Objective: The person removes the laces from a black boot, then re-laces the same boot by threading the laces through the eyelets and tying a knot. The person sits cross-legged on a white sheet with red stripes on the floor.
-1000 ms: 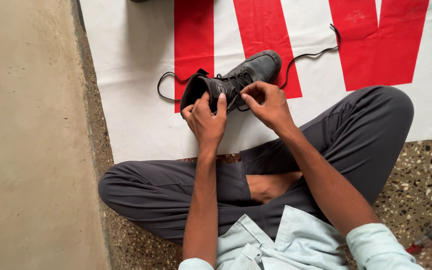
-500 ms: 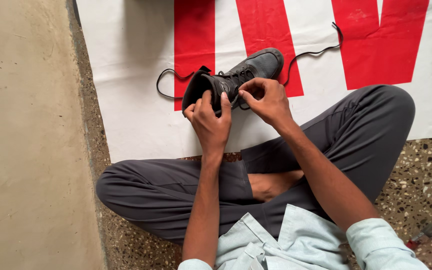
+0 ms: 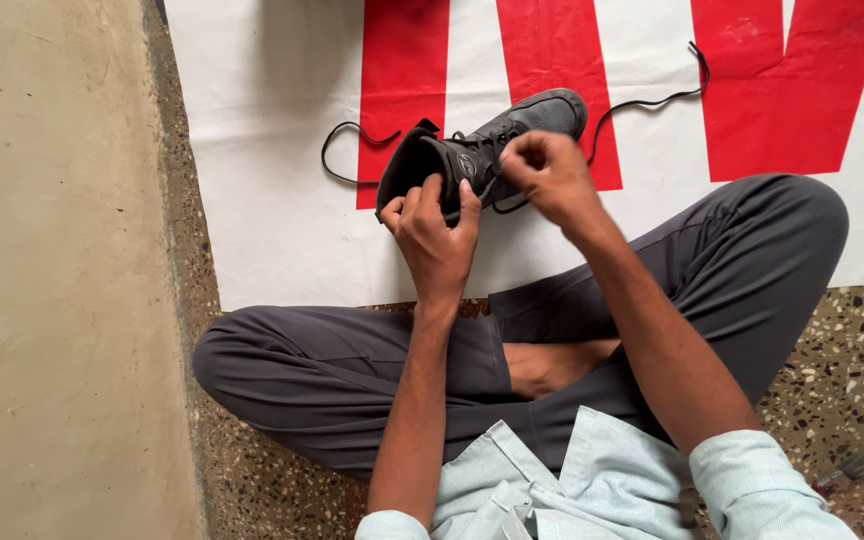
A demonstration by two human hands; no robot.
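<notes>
Your left hand (image 3: pixel 437 240) is wrapped around the collar and heel of the dark grey high-top shoe (image 3: pixel 482 155), fingers closed on it, holding it on its side on the red-and-white sheet (image 3: pixel 272 200) spread over the floor, just beyond your crossed legs. Your right hand (image 3: pixel 550 178) sits over the eyelets with its fingers pinched narrow on the black lace (image 3: pixel 642 102); the hand is blurred, so the exact pinch point is hard to make out. One lace end trails far right across the sheet, the other loops out to the left. If you pull hard on one side, the opposite end may slip back through the eyelets. If your left hand's hold loosens, the shoe could roll and the lace slacken.
</notes>
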